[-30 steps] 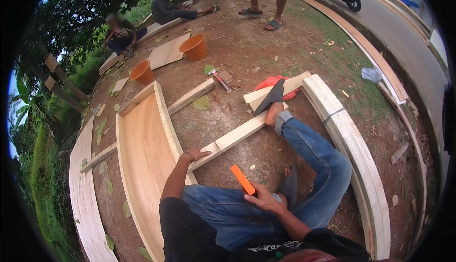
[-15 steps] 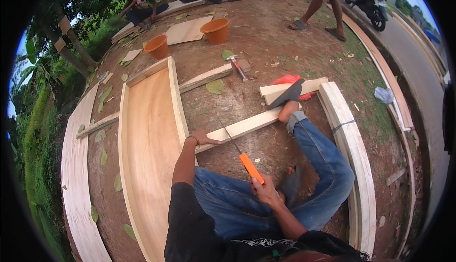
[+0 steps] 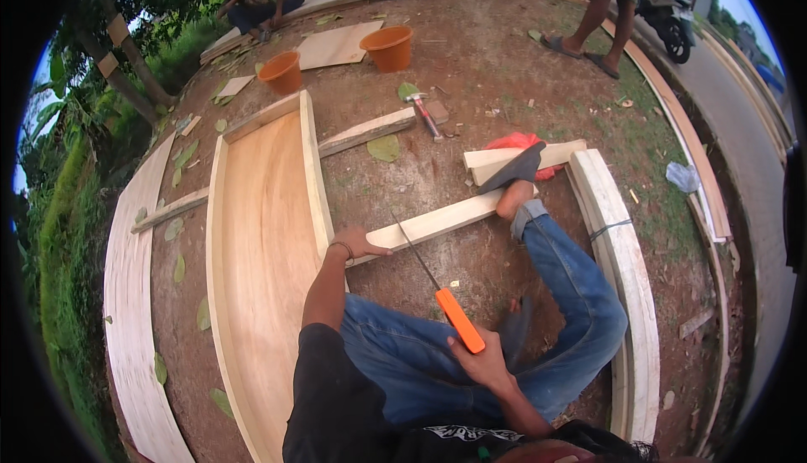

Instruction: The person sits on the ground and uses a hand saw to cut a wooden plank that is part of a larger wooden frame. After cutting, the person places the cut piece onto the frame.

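A handsaw with an orange handle is in my right hand, its fingers wrapped round the rear of the grip. Its thin blade slants up and left across a pale timber beam, near the beam's left end. My left hand clasps that end, thumb lying along the near side, left of the blade. At the beam's right end rests my foot, its heel over the wood and a dark sandal on it. Close on the left lies a shallow plywood panel with raised wooden edges.
Thick timber beams lie tied together on my right. Beyond the beam are a hammer, a red plastic bag and two orange tubs. People sit at the back left; another person stands at upper right near a parked motorbike.
My right hand and the saw have moved back, down and to the right. My left hand keeps its place on the beam. The walking person now stands farther right.
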The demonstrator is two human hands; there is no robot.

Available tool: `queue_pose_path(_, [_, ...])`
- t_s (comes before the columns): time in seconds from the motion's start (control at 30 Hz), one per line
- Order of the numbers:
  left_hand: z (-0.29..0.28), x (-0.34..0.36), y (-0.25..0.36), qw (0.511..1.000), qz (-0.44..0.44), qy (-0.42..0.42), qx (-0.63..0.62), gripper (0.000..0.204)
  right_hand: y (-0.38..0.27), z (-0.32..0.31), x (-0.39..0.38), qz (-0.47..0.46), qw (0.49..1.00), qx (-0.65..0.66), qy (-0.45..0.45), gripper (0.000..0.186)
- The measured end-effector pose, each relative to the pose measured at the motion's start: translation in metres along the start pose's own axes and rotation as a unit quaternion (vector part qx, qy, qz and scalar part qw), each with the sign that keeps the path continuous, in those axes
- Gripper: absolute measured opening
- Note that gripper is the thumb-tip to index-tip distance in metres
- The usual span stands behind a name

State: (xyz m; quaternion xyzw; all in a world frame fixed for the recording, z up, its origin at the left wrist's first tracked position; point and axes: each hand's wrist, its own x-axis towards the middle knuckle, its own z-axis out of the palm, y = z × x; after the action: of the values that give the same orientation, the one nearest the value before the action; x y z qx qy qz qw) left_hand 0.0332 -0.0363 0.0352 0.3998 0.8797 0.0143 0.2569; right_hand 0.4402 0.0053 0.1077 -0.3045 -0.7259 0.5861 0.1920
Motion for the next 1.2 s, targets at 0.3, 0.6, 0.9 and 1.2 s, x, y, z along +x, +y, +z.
queue_pose_path(0.3, [0.003,-0.007,0.009,0.999,-0.022,0.038,0.032,0.105,0.007,0.01,0.012,0.024,0.999,-0.027,-0.005,0.022])
queue_pose_path(0.6, [0.005,-0.004,0.011,0.997,-0.022,0.042,0.055,0.105,-0.007,-0.006,-0.012,-0.005,1.0,-0.016,0.004,0.019])
queue_pose_path(0.9, [0.003,-0.012,0.012,0.998,-0.023,0.038,0.052,0.112,0.001,0.008,0.006,0.034,0.999,-0.019,0.017,0.021])
queue_pose_path(1.2, [0.009,-0.011,0.011,0.996,-0.013,0.061,0.059,0.106,-0.002,0.001,-0.008,0.038,0.999,-0.024,-0.008,0.02])
